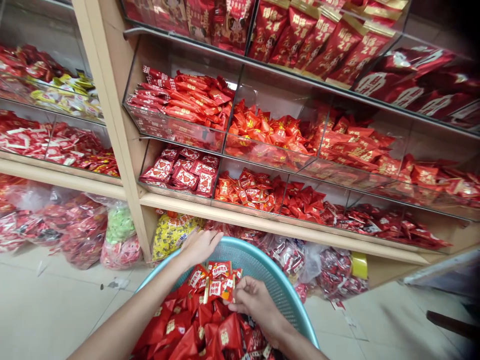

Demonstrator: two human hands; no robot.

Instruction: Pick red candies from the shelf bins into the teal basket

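Observation:
A turquoise plastic basket [279, 262] in front of me holds a heap of red wrapped sweets [202, 320]. My left hand [200, 246] lies across the basket's far rim, its fingers stretched out and holding nothing. Inside the basket, my right hand [255, 300] is closed, pinching the right edge of a small red-and-white candy packet [220, 290] with gold edges. Similar small packets [198, 277] lie just behind and left of it. Larger plain red packets fill the front of the heap.
A wooden shelf unit [210, 212] with clear bins of red sweets stands beyond the basket. Under its lowest board sit a yellow bag [174, 235] and several bagged sweets [337, 275]. An upright post [112, 120] divides the shelves. Scraps lie on the tiled floor [48, 305].

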